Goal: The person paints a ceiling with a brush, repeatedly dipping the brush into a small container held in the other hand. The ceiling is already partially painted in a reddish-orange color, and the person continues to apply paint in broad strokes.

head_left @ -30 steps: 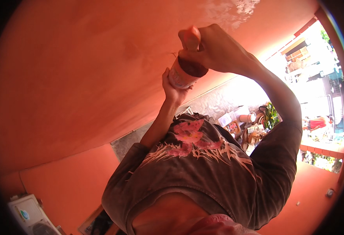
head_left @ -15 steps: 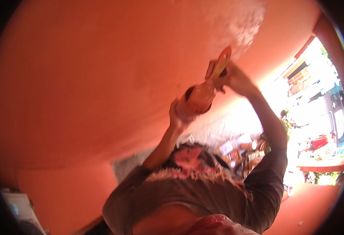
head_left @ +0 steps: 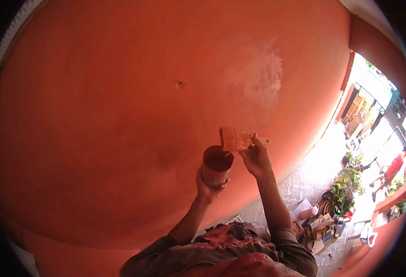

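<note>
My left hand (head_left: 210, 188) is wrapped round a paint pot (head_left: 216, 174), its dark open mouth tilted up toward me. In my right hand (head_left: 257, 159) is a wide paintbrush (head_left: 234, 139), gripped by its pale handle. The brush lies nearly level just above the pot's rim, with its bristle end to the left, close to the wall. Both tools are smeared with orange-red paint. Ahead of me stands the orange-red wall (head_left: 119, 115), with a whitish rough patch (head_left: 263, 76) at upper right and a small blemish (head_left: 180, 85) near its middle.
Below on the right, the grey floor (head_left: 281, 187) holds a pile of clutter (head_left: 322, 228), a pinkish bucket (head_left: 309, 211) and potted plants (head_left: 344, 191). A white stool (head_left: 365, 235) stands further right. Beyond the bright opening is a person in red (head_left: 394, 168).
The brush has come out of the pot and swung from upright to level. Both hands appear lower in view, and my head view has shifted, showing more wall and floor.
</note>
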Available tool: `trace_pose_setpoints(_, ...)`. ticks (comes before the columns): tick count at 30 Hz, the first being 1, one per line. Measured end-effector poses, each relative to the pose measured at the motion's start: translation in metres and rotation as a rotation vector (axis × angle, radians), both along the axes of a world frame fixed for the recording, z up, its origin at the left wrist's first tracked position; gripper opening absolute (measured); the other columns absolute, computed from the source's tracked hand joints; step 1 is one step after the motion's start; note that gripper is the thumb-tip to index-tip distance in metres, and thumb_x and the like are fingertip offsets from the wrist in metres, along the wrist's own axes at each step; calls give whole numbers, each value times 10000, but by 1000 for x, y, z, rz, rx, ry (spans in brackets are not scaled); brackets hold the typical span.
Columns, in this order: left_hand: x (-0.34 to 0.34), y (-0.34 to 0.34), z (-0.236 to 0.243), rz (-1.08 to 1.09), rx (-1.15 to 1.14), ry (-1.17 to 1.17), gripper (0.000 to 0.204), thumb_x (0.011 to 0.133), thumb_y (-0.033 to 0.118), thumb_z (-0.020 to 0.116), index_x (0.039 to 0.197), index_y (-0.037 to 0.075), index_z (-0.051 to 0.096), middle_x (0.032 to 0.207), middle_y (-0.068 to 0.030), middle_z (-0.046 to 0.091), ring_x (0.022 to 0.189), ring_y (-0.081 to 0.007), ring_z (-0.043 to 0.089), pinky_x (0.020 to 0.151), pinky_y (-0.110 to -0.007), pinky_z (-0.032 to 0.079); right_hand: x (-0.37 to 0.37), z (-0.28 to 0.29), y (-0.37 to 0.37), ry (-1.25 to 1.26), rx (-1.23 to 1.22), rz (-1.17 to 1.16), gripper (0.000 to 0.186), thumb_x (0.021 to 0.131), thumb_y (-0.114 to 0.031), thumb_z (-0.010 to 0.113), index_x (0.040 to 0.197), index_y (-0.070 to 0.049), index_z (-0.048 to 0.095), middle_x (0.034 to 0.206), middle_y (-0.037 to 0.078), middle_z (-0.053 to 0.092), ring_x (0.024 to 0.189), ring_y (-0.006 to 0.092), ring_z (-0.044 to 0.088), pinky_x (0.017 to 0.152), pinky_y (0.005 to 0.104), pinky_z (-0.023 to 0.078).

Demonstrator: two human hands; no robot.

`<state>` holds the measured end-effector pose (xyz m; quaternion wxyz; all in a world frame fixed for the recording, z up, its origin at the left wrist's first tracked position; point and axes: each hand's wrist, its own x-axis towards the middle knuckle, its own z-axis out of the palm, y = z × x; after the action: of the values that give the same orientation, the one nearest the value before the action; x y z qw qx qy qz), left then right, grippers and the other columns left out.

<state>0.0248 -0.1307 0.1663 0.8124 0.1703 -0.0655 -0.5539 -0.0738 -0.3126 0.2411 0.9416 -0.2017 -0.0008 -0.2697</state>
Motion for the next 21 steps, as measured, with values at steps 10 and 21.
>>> trace_pose_setpoints(10, 17, 24, -12, -39, -94, 69, 750, 884, 646, 538, 1376, 82, 487, 1186, -201, 557, 885, -303, 547, 556, -302, 521, 13, 86, -110, -389, -138, -317, 229, 1029, -198, 586, 1192, -38, 592, 1218, 89, 625, 1127, 208, 612, 988, 359, 538)
trace_pose_setpoints(21, 5, 38, 7, 29, -82, 106, 741, 899, 627, 514, 1379, 64, 464, 1174, -189, 547, 889, -293, 550, 560, -281, 492, 64, 274, -102, -458, -634, -670, 286, 958, -124, 659, 1179, 30, 562, 1076, 130, 629, 950, 234, 681, 839, 434, 635)
